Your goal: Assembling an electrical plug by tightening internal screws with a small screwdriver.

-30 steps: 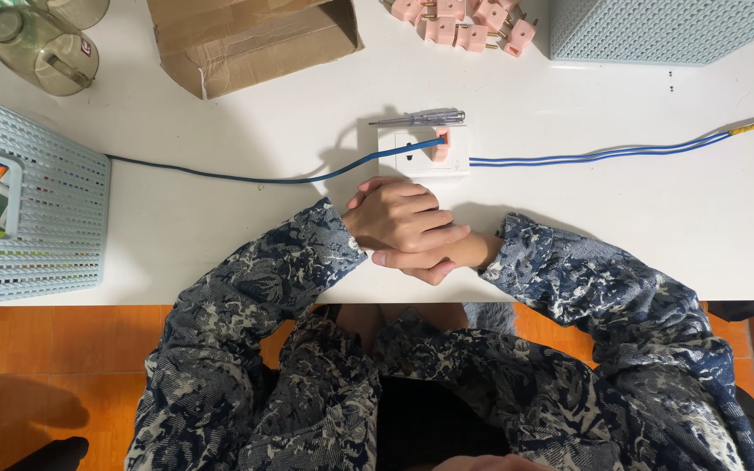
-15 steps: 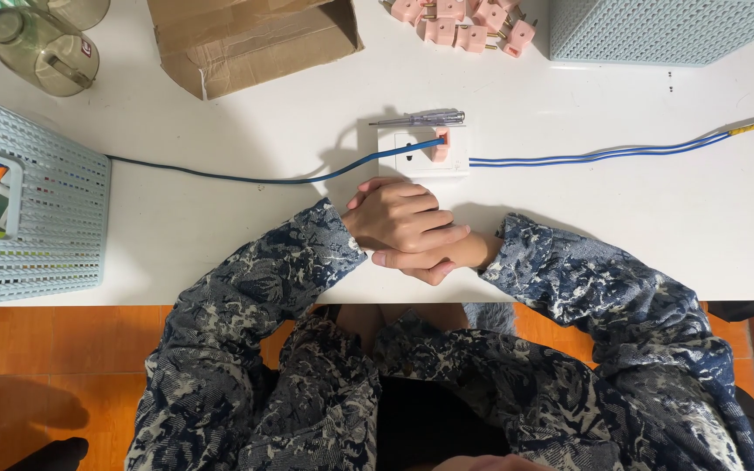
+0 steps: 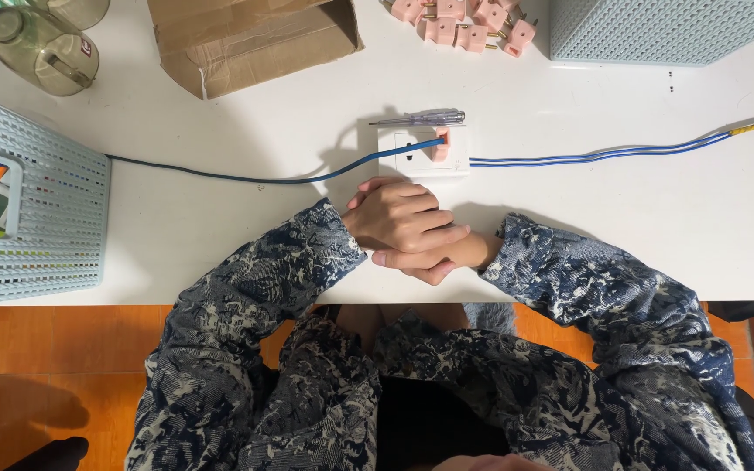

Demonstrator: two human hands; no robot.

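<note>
1. The white socket plate [image 3: 423, 150] lies flat on the white table [image 3: 220, 227], just beyond my hands and apart from them; a pink plug [image 3: 441, 145] sits in its right part.
2. A screwdriver [image 3: 419, 118] with a clear handle lies along the far edge of the plate, its handle pointing right.
3. A dark blue cable [image 3: 246, 177] runs from the left across the table onto the plate's face, ending near the pink plug. A lighter blue cable [image 3: 604, 155] leaves the plate's right side and trails off toward the right edge of the table.
4. My left hand [image 3: 394, 214] rests on the table near the front edge, just short of the plate, fingers curled loosely over my right hand. It holds no tool or part.
5. My right hand [image 3: 434, 260] lies underneath the left, mostly covered; I see its fingers and wrist pressed against the left. It grasps nothing but the other hand, so both are folded together and free of the work.
6. Farther out, a heap of pink plugs [image 3: 460, 19] sits at the far edge, right of a torn cardboard box [image 3: 246, 39].
7. A pale blue perforated basket [image 3: 32, 205] stands at my left, another perforated bin [image 3: 665, 30] at the far right corner, and a greenish glass jar [image 3: 38, 52] in the far left corner.
</note>
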